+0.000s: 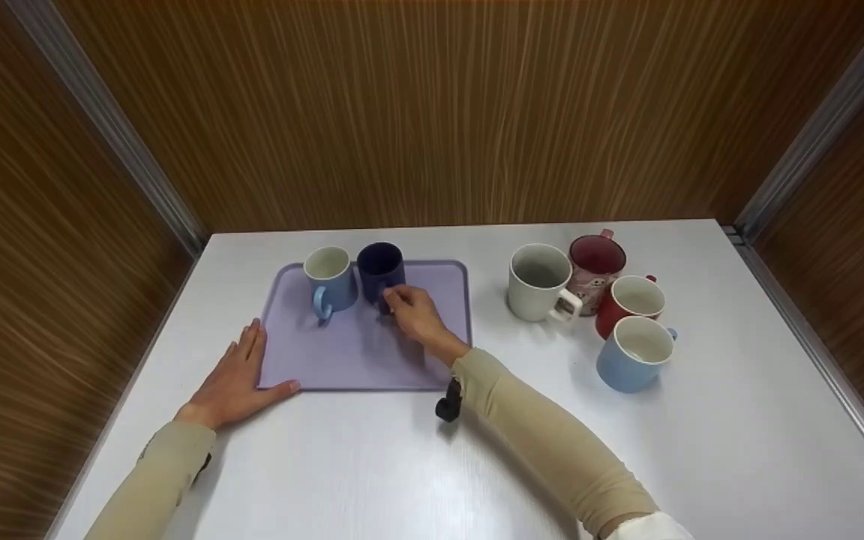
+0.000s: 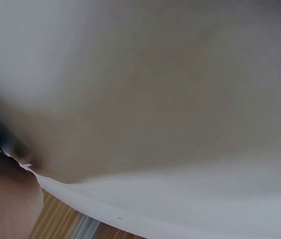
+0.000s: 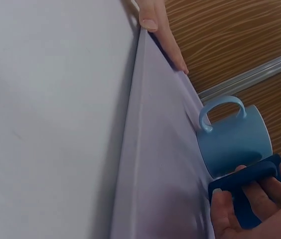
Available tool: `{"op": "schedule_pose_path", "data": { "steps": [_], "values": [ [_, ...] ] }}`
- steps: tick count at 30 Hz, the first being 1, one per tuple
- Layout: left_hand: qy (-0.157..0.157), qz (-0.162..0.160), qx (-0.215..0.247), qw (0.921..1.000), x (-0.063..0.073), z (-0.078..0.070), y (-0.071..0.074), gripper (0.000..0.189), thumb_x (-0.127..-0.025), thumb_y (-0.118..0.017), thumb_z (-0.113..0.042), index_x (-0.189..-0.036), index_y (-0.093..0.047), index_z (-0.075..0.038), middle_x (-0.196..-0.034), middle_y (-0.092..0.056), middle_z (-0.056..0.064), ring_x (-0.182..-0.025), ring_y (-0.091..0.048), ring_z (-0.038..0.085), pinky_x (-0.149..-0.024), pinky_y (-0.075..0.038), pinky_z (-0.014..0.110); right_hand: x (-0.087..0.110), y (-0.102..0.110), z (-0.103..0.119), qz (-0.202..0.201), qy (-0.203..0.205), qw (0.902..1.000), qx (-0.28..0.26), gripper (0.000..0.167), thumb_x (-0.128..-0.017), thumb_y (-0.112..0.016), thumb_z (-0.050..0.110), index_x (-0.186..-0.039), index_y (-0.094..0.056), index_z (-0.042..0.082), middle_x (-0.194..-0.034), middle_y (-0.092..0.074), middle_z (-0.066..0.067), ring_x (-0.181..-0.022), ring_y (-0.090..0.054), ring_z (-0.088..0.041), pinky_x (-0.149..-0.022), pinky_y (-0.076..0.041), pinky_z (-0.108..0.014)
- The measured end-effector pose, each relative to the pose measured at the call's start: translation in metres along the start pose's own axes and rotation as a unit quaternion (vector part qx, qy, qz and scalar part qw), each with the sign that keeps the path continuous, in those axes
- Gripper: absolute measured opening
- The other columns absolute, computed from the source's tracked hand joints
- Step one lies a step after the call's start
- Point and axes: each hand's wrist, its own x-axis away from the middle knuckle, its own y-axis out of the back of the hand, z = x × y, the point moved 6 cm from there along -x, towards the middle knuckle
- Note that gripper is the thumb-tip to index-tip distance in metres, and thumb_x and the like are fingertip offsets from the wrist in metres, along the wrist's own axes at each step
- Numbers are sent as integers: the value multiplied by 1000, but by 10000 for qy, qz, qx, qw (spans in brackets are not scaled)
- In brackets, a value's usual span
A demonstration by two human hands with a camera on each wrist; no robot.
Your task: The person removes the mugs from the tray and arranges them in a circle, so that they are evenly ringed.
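Note:
On the lavender tray (image 1: 327, 360) a light blue mug (image 1: 336, 289) with a pale inside stands at the back left, its handle toward me. Beside it is a dark blue mug (image 1: 381, 264), whose handle my right hand (image 1: 418, 315) grips. The right wrist view shows the fingers curled through the handle of this dark blue mug (image 3: 245, 209). At the tray's front left corner my left hand (image 1: 237, 379) lies with straight fingers along the left edge and its thumb at the front edge. The left wrist view shows mostly blurred tabletop.
To the right of the tray stand a white mug (image 1: 537, 289), a pink patterned mug (image 1: 593, 277), a red mug (image 1: 627, 304) and another light blue mug (image 1: 633, 360), grouped closely. Wood-grain panels (image 1: 439, 112) wall in the white table (image 1: 372, 465) at the back and sides.

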Motion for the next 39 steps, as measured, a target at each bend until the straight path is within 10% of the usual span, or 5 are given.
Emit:
{"op": "schedule_pose_path", "data": {
  "steps": [5, 11, 23, 39],
  "values": [
    [-10, 10, -48, 10000, 2, 1, -1, 126, -93, -61, -78, -168, -8, 8, -179, 1, 25, -166, -4, 45, -133, -11, 63, 1, -11, -8, 623, -504, 9934, -819, 37, -116, -48, 25, -121, -65, -8, -119, -75, -22, -98, -76, -43, -74, -65, -39],
    [20, -12, -7, 10000, 3, 1, -2, 126, -92, -62, -78, -168, -7, 7, -179, 1, 24, -165, -4, 46, -133, -11, 63, -1, -20, -9, 829, -386, 9874, -1293, 41, -117, -43, 25, -117, -60, -12, -90, -62, -10, -68, -60, -21, -60, -55, -35],
    [44, -11, 20, 10000, 2, -1, -6, 127, -92, -61, -80, -168, -9, 7, -179, -1, 25, -165, -5, 47, -133, -12, 63, 3, 1, -3, -131, -251, 9963, -809, 38, -116, -44, 23, -84, -57, 7, -77, -54, -5, -61, -45, -11, -55, -39, -24],
    [48, -8, -12, 10000, 1, -1, 1, 127, -93, -61, -79, -168, -5, 7, -179, 2, 24, -166, -2, 45, -134, -11, 62, 14, 32, 30, 364, 330, 9967, -641, 40, -117, -44, 25, -85, -57, 4, -77, -51, -5, -63, -43, -14, -59, -35, -28]
  ]
}}
